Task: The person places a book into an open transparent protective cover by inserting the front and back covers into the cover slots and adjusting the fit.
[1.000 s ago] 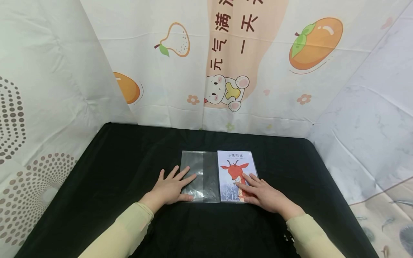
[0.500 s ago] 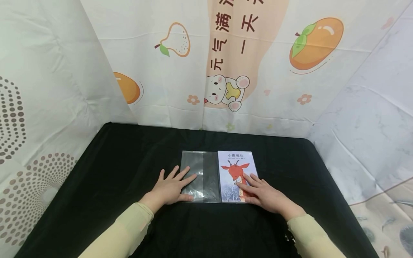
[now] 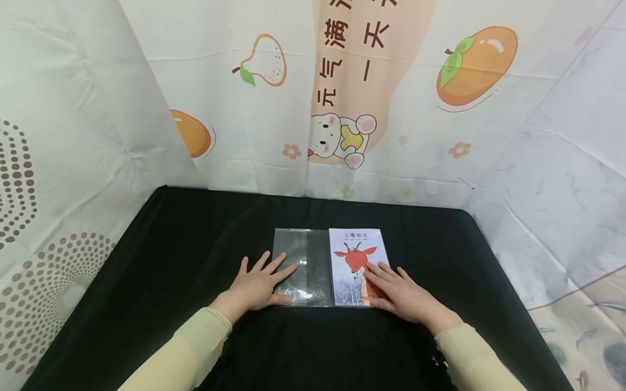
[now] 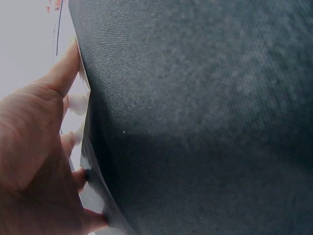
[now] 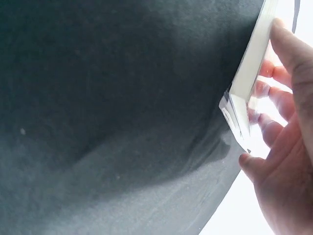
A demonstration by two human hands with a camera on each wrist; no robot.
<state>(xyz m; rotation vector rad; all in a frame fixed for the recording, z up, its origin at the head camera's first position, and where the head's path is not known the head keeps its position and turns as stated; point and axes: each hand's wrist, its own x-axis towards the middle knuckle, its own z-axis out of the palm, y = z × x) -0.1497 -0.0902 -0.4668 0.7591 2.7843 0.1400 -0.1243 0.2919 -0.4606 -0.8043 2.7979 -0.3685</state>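
A picture book (image 3: 348, 274) with a red deer on its pale cover lies face up on the black cloth. To its left spreads a clear plastic book cover (image 3: 319, 260), flat beside the spine. My left hand (image 3: 253, 287) lies with fingers spread over the plastic's left edge; in the left wrist view its thumb (image 4: 66, 68) is along the near edge. My right hand (image 3: 403, 296) rests on the book's lower right part with straightened fingers. The right wrist view shows the page block (image 5: 252, 61) and some clear plastic (image 5: 234, 115) at the book's corner.
The black cloth (image 3: 215, 233) covers the table under both hands. Printed white curtains (image 3: 274, 119) stand behind the table's far edge, with further hangings (image 3: 73, 136) to the left and right.
My right hand's fingers have drawn closer together on the book, its little finger lifting outward a little at the right edge. The left hand, plastic and book stay in place.
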